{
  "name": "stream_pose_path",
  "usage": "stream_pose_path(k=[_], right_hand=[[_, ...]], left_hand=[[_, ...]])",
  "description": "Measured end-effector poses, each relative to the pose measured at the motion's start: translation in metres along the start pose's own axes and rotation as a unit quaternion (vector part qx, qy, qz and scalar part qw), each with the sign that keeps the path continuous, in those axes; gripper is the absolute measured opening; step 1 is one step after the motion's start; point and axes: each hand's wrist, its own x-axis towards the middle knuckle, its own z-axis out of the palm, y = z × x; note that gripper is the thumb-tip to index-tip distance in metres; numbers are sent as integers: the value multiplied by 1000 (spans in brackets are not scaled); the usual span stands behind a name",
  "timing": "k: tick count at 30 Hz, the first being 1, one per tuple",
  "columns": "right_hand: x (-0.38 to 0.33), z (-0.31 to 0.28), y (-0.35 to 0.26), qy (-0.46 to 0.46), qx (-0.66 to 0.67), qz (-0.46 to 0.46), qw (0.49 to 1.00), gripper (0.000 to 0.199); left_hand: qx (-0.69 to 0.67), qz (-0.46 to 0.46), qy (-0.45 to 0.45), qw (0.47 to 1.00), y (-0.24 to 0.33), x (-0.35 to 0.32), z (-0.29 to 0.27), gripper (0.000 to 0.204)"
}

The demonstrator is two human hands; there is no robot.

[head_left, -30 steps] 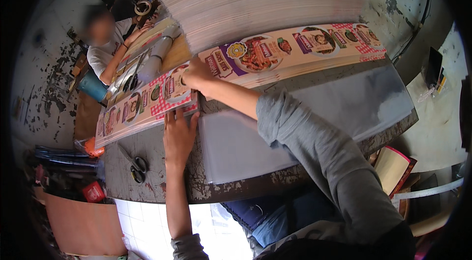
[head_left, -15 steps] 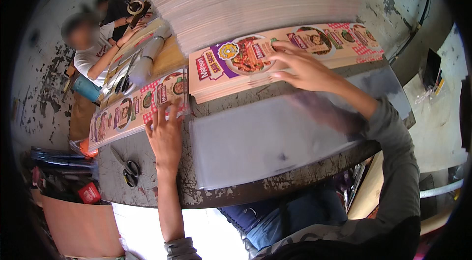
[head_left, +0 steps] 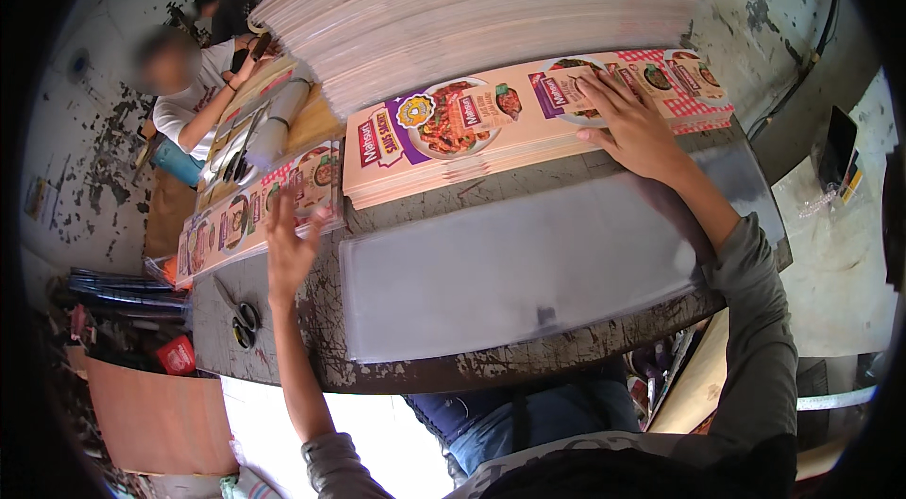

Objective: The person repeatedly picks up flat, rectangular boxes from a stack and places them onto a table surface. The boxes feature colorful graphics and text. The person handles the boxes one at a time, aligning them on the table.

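Right grip [head_left: 640, 133] has shifted rightward over printed cards [head_left: 522, 119].

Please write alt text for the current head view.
A person's right hand lies on a stack of long printed sheets, while the left hand, fingers spread, is near a second printed stack at left. Nearer lie clear plastic sheeting and scissors; a tall stack rises behind.

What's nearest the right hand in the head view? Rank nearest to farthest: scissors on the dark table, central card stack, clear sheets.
1. Central card stack: directly beneath the right hand.
2. Clear sheets: on the stack's near side.
3. Scissors: far left, on the dark table.
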Motion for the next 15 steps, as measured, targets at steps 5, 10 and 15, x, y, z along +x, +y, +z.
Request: stream_pose_path(k=[5, 10, 15], right_hand=[[2, -2, -6, -8, -1, 7, 1000, 65], [2, -3, -6, 3, -6, -8, 1000, 64], [-2, -5, -8, -14, 2, -4, 1000, 65]], left_hand=[[221, -245, 89, 940, -61, 27, 12, 59], [193, -139, 124, 963, -103, 25, 25, 59], [180, -108, 128, 969, -101, 19, 24, 52]])
